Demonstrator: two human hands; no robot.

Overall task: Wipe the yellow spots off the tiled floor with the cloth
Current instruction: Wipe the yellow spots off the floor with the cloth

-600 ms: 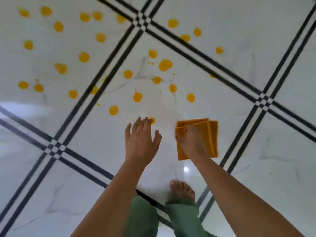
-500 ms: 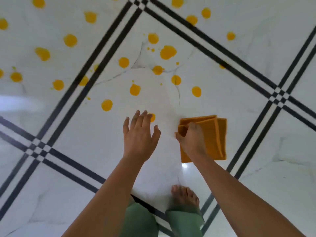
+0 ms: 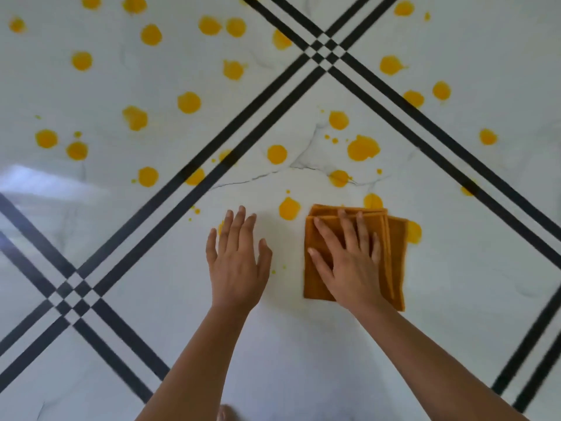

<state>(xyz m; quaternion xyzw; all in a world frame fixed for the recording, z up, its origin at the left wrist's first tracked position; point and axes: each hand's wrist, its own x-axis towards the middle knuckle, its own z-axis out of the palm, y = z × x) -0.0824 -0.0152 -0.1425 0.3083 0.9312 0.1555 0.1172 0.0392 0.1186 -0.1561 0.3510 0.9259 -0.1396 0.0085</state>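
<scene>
A folded orange cloth (image 3: 394,253) lies flat on the white tiled floor (image 3: 297,354). My right hand (image 3: 349,262) presses down on it, palm flat and fingers spread. My left hand (image 3: 238,262) rests flat on the bare tile just left of it, fingers apart, holding nothing. Between the two hands, a little further out, is a yellow spot (image 3: 289,209). Another spot (image 3: 414,232) shows at the cloth's right edge, and one (image 3: 372,200) at its far edge. Several more yellow spots, including a large one (image 3: 362,148), dot the tiles beyond.
Double black stripes (image 3: 261,110) run diagonally across the floor and cross at the left (image 3: 68,294) and at the top (image 3: 326,51). Part of my bare foot (image 3: 226,414) shows at the bottom edge. A bright reflection lies on the floor at the left.
My right hand went from pinching the cloth's near corner to lying flat on top of it. The cloth now sits nearer the spots. My left hand came down onto the floor.
</scene>
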